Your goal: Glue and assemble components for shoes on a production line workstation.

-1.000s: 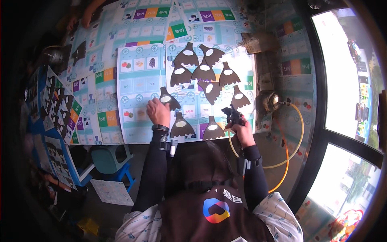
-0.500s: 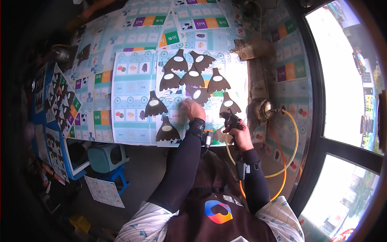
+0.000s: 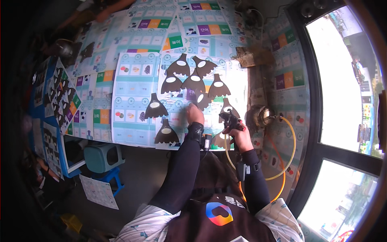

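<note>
Several dark, fan-shaped flat pieces with scalloped edges and white ovals lie on a printed sheet [image 3: 137, 94]. My left hand [image 3: 195, 114] has its fingers curled together at the lower left edge of one dark fan-shaped piece [image 3: 205, 101]. That piece is turned, and my hand hides its near edge. In my right hand [image 3: 242, 137] is a black spray gun [image 3: 230, 120] with a yellow hose [image 3: 295, 139]. Its nozzle is over another fan-shaped piece [image 3: 226, 105]. One more piece [image 3: 221, 140] lies partly behind the gun, near the table's front edge.
A round metal container [image 3: 260, 116] stands to the right of the gun, beside a glass door frame [image 3: 334, 150]. Below the table at left are a grey-green stool [image 3: 96, 159] and a blue one [image 3: 114, 179]. Another person's arm [image 3: 115, 9] reaches in at the far left.
The fan-shaped piece by my left hand has turned and shifted slightly right. My left hand has moved a little nearer to me. The spray gun stays about where it was.
</note>
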Motion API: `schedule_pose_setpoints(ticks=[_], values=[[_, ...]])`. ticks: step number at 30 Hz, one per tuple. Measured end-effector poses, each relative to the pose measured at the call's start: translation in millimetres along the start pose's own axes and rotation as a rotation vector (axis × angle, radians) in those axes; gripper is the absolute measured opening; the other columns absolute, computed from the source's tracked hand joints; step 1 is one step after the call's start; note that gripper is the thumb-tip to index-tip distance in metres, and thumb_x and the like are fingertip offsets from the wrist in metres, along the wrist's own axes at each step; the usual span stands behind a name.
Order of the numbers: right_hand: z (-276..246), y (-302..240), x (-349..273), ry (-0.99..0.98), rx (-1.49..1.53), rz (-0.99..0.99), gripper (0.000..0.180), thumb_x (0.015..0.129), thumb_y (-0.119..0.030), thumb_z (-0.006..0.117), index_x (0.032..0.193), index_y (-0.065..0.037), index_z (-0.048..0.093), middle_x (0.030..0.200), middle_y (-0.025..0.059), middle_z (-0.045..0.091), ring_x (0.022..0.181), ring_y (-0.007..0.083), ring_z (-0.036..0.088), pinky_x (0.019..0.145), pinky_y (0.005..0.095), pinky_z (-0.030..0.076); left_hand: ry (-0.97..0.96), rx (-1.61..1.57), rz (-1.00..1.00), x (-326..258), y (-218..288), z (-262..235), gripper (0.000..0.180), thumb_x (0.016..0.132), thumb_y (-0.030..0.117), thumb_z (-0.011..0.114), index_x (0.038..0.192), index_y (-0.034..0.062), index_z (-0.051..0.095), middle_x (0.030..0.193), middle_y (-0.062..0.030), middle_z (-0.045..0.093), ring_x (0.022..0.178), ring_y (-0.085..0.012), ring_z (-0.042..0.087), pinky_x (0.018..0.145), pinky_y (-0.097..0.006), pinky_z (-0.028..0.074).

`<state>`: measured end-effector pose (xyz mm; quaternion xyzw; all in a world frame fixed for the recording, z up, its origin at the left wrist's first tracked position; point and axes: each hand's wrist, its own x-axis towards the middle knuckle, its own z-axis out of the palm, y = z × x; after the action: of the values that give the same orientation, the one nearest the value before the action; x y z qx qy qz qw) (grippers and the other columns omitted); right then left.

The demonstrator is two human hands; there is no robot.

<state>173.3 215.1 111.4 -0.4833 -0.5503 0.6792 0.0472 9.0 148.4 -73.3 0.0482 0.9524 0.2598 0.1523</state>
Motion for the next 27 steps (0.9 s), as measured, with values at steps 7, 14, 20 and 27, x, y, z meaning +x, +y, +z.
schedule_pose_setpoints(ticks=[7, 14, 20, 27], values=[[25.1, -6.7, 34.4, -0.133, -0.111, 0.044, 0.027, 0.07, -0.006, 0.058, 0.097, -0.002, 0.06, 0.081, 0.0064, 0.066, 0.067, 0.0153, 0.061, 0.046, 0.0274, 0.048, -0.434, 0.219, 0.428, 42.3, -38.1, -59.7, 0.025, 0.077, 0.02, 0.071, 0.094, 0.002, 0.065, 0.092, -0.0194, 0.067, 0.092, -0.0368, 0.063, 0.082, -0.043, 0.05], [70.7, -1.6, 85.9, -0.13, -0.354, -0.034, 0.028, 0.08, -0.017, 0.05, 0.102, -0.004, 0.061, 0.064, 0.0117, 0.062, 0.054, 0.0223, 0.061, 0.054, 0.0339, 0.049, -0.376, 0.241, 0.536, 53.9, -61.2, -48.4, 0.027, 0.076, 0.026, 0.071, 0.092, 0.0039, 0.066, 0.09, -0.0174, 0.067, 0.09, -0.0358, 0.063, 0.084, -0.043, 0.048], [78.1, -1.0, 105.9, -0.131, -0.409, -0.041, 0.02, 0.078, -0.014, 0.052, 0.091, -0.001, 0.06, 0.063, 0.0117, 0.061, 0.057, 0.0224, 0.062, 0.055, 0.0342, 0.048, -0.456, 0.183, 0.4, 57.1, -50.0, -56.9, 0.023, 0.072, 0.025, 0.074, 0.077, 0.0036, 0.068, 0.083, -0.0172, 0.067, 0.088, -0.0348, 0.063, 0.084, -0.042, 0.048], [78.8, -5.3, 100.7, -0.211, -0.432, 0.039, 0.02, 0.077, -0.012, 0.053, 0.089, 0.002, 0.058, 0.062, 0.0129, 0.06, 0.056, 0.0218, 0.06, 0.055, 0.0346, 0.047, -0.44, 0.122, 0.388, 59.1, -54.4, -56.8, 0.024, 0.07, 0.025, 0.075, 0.073, 0.0026, 0.068, 0.075, -0.017, 0.067, 0.079, -0.0342, 0.065, 0.077, -0.042, 0.05]])
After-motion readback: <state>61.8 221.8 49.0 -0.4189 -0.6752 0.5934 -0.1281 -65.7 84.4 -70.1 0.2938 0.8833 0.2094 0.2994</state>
